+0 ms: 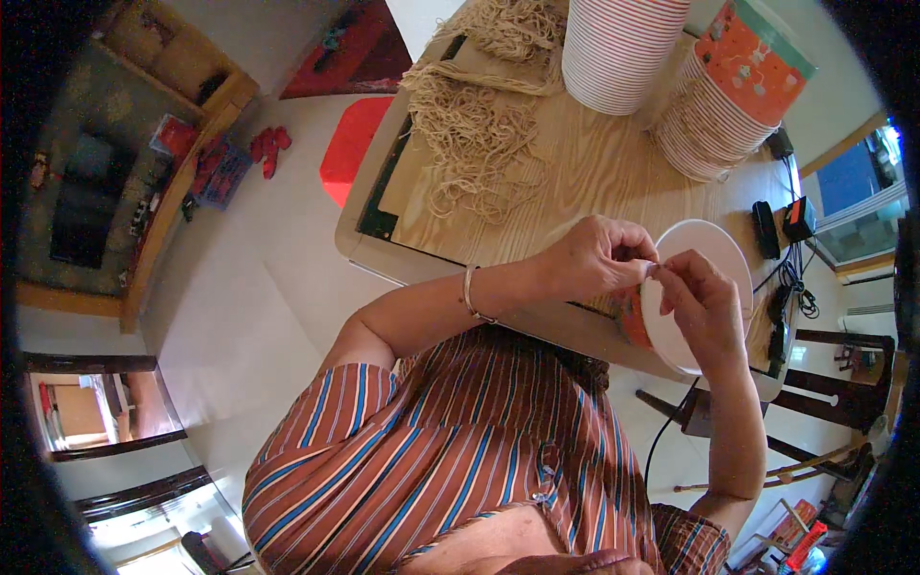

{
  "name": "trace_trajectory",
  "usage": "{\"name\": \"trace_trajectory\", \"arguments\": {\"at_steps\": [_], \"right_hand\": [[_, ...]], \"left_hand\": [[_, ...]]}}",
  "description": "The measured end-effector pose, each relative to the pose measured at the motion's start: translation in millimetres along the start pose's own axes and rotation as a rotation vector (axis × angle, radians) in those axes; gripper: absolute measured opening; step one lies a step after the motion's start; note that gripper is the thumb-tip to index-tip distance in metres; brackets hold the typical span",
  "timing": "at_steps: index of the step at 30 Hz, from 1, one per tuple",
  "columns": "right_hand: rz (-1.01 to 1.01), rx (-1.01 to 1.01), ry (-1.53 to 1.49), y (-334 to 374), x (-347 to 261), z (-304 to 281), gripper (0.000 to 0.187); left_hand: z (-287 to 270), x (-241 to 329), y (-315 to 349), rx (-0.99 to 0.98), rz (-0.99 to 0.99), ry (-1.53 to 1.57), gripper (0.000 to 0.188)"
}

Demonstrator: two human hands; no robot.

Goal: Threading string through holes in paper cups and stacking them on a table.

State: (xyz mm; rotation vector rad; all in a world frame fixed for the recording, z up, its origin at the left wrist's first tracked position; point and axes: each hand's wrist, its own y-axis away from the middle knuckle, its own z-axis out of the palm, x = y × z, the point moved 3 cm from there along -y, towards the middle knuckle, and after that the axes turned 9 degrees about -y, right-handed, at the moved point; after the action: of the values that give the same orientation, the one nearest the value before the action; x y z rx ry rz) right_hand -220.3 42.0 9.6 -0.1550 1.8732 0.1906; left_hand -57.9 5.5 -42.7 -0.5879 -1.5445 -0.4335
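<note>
A paper bucket (721, 251), white inside with an orange printed outside, lies tipped at the table's near right edge. Over its rim, my left hand (599, 257) and my right hand (707, 295) come together, thumbs and fingers pinched. What sits between the fingertips is too small to make out. Left of the hands, a tangled heap of beige paper cords (474, 139) covers part of the wooden tabletop (585, 163). Beyond the hands stand a tall stack of white-and-red rimmed buckets (623, 53) and a second, leaning stack of orange printed buckets (733, 96).
Black adapters (797, 218) and cables lie along the table's right side. A red stool (355, 149) stands by the left table edge, with red slippers (269, 149) on the floor farther off. Dark wooden chairs (834, 388) are at the right.
</note>
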Motion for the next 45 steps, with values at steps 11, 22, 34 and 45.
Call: {"name": "trace_trajectory", "arguments": {"at_steps": [11, 22, 34, 45], "right_hand": [[0.014, 0.027, 0.053, 0.9, 1.2, -2.3, 0.013], [0.139, -0.022, 0.065, 3.5, -5.3, -5.9, 0.015], [-0.023, -0.041, 0.155, 0.8, -7.3, -4.1, 0.014], [-0.079, -0.021, 0.301, 5.3, -18.3, 0.0, 0.013]], "left_hand": [[0.9, 3.9, 1.0, 0.003, -0.004, -0.041, 0.013], [2.3, 1.2, 3.6, 0.022, -0.001, 0.01, 0.011], [-6.1, 3.2, 12.8, 0.092, 0.131, -0.085, 0.013], [-14.6, -5.4, 20.3, 0.16, 0.254, -0.293, 0.013]]}}
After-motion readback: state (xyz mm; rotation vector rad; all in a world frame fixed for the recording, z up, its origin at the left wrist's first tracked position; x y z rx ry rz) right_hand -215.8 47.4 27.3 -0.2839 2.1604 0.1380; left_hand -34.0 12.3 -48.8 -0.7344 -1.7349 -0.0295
